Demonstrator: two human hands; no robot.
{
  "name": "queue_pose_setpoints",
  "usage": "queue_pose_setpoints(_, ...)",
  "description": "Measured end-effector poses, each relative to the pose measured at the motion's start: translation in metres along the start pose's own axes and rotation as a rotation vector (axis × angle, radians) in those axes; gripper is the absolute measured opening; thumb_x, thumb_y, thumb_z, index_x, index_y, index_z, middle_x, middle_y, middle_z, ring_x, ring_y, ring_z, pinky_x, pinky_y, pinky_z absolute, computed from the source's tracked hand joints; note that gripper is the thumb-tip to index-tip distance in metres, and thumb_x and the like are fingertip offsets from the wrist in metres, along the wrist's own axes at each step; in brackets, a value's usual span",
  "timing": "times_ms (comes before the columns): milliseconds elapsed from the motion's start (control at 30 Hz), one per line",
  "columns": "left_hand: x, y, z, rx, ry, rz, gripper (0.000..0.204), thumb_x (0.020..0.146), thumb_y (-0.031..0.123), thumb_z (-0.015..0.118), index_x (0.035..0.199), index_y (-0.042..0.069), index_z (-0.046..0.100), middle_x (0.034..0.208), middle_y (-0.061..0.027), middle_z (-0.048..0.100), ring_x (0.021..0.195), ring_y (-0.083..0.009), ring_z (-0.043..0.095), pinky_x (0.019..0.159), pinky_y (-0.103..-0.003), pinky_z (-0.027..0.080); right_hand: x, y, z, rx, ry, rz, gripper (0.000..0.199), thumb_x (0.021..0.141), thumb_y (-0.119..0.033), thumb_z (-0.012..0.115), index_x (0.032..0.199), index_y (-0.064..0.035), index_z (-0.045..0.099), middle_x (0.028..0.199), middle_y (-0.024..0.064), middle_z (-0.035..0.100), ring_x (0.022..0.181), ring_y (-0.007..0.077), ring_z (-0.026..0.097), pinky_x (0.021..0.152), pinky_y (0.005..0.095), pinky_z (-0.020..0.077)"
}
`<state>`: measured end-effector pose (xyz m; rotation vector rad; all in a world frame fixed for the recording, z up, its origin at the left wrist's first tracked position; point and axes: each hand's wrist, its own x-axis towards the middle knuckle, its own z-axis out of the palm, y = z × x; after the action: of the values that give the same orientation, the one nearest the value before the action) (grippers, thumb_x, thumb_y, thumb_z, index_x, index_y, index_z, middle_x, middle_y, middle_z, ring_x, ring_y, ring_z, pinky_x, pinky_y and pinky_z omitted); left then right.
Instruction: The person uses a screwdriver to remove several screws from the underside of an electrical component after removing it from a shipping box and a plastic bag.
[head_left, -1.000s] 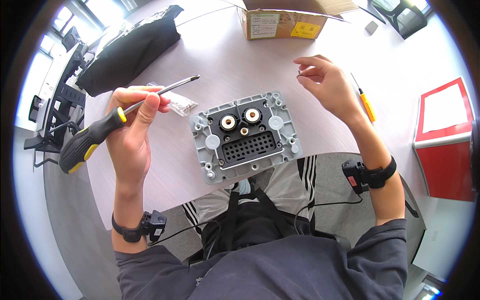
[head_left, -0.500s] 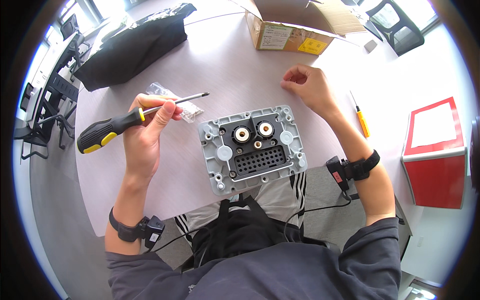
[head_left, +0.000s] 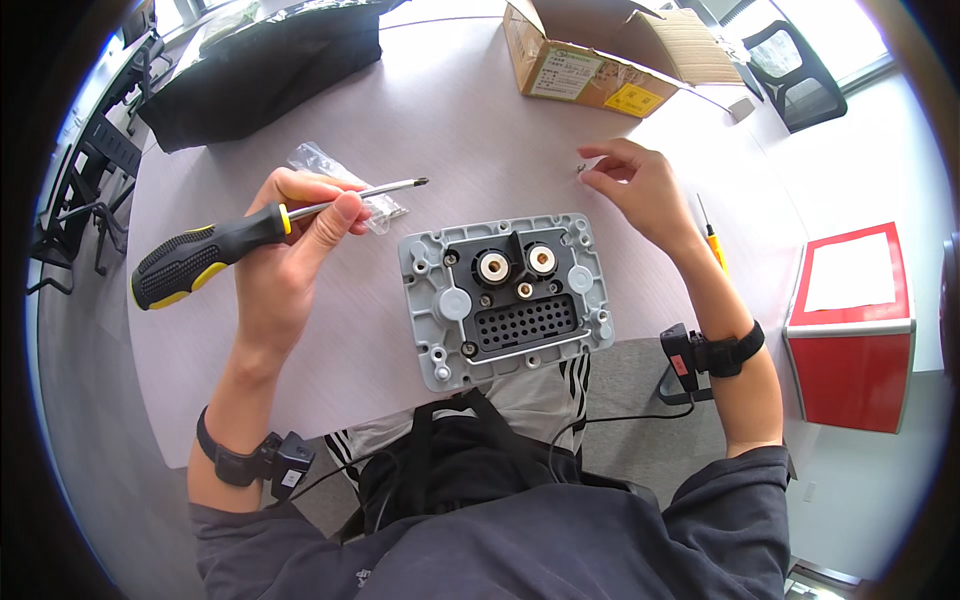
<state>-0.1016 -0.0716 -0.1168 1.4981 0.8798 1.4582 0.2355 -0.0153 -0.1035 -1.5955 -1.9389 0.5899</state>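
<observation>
The left hand is closed around a large screwdriver with a black-and-yellow handle and steel shaft, its tip pointing right above the pale wood-grain table. The right hand pinches a tiny metallic piece, too small to identify, between thumb and index finger. Nearer the body, between the forearms, a rectangular grey housing with a black perforated panel lies at the table's near edge. A clear plastic bag lies just beyond the left fingertips
</observation>
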Motion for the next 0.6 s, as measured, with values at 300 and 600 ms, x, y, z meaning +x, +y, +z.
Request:
queue_pose_setpoints(300, 0.0, 0.008, 0.005, -0.084, -0.086, 0.08, 0.011, 0.093, 0.006, 0.06, 0.094, 0.0, 0.051, 0.092, -0.0118, 0.061, 0.078, -0.0135, 0.06, 0.07, -0.025, 0.049, -0.05, -0.049, -0.046, 0.293, 0.209, -0.195, 0.019, 0.09, -0.013, 0.065, 0.105, -0.0012, 0.066, 0.091, 0.0099, 0.071, 0.075, 0.0117, 0.065, 0.066, 0.0221, 0.0517)
queue_pose_setpoints(600, 0.007, 0.08, 0.047, -0.029, -0.458, -0.073, 0.017, 0.09, 0.01, 0.064, 0.088, 0.005, 0.048, 0.077, -0.0061, 0.055, 0.068, -0.0115, 0.055, 0.064, -0.022, 0.045, -0.089, -0.085, -0.046, 0.406, 0.0, -0.259, 0.037, 0.088, -0.024, 0.068, 0.114, 0.0019, 0.061, 0.097, 0.0129, 0.068, 0.078, 0.0122, 0.065, 0.066, 0.0221, 0.0509)
